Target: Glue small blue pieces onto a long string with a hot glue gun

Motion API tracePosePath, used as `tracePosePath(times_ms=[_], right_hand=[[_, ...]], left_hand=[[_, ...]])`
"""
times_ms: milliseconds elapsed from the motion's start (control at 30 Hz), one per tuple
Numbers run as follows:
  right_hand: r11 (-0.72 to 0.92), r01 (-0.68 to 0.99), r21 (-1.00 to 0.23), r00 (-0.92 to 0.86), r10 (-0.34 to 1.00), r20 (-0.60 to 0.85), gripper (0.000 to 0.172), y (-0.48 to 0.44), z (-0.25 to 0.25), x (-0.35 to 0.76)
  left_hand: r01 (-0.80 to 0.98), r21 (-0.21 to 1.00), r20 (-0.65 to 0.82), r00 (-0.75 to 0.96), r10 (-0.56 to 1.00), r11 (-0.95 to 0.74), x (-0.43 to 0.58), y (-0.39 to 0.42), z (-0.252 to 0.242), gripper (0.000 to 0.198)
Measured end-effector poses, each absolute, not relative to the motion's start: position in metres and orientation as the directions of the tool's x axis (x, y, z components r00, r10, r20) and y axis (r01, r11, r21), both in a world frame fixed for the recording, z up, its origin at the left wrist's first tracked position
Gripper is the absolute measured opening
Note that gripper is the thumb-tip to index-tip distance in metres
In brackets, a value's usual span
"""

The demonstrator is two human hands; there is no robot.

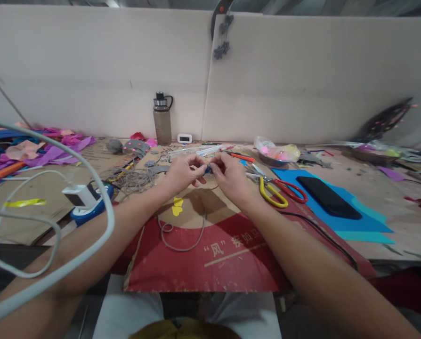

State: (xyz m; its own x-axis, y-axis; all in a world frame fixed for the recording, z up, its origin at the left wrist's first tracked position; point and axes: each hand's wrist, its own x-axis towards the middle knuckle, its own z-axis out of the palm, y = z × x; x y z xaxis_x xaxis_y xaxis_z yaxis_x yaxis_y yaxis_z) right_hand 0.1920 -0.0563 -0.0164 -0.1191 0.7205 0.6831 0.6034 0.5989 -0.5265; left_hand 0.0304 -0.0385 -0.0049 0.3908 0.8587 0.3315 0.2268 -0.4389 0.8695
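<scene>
Between my two hands, just above the cardboard, is a small dark blue piece, too small to make out in detail. My left hand pinches it from the left with thumb and fingers. From the other side, the closed fingertips of my right hand meet at the same piece. A thin grey cord curls over the red cardboard below; its upper ends run up towards my hands, and I cannot tell whether it joins the blue piece. A yellow paper cutout lies under my left wrist.
Yellow-handled scissors and red-handled scissors lie by my right forearm. Farther right, a black phone rests on blue sheets. A white cable loops across my left forearm. Tangled grey cord and a bottle stand beyond.
</scene>
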Motion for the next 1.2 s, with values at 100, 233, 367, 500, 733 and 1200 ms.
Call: tracePosePath(times_ms=[100,233,367,500,733,1200], right_hand=[[0.579,0.623,-0.526,-0.111,0.731,0.673,0.011,-0.059,-0.016,0.189],[0.568,0.647,-0.51,-0.134,0.742,0.656,0.019,-0.061,-0.016,0.184],[0.556,0.638,-0.533,-0.149,0.768,0.623,0.025,-0.061,-0.017,0.183],[0.551,0.625,-0.554,-0.142,0.777,0.613,0.024,-0.062,-0.015,0.183],[0.508,0.535,-0.675,-0.028,0.81,0.586,0.018,-0.064,-0.011,0.183],[0.553,0.565,-0.612,-0.037,0.758,0.651,0.015,-0.06,-0.011,0.192]], left_hand=[[0.229,0.856,0.358,0.383,0.852,-0.463,0.031,-0.039,-0.006,0.018],[0.237,0.837,0.401,0.348,0.847,-0.493,0.031,-0.038,-0.009,0.017],[0.241,0.82,0.431,0.335,0.838,-0.519,0.032,-0.041,-0.007,0.017],[0.23,0.823,0.432,0.34,0.835,-0.52,0.032,-0.046,-0.003,0.017],[0.084,0.89,0.389,0.369,0.844,-0.447,0.031,-0.041,-0.003,0.022],[0.132,0.88,0.356,0.45,0.819,-0.456,0.024,-0.036,0.004,0.032]])
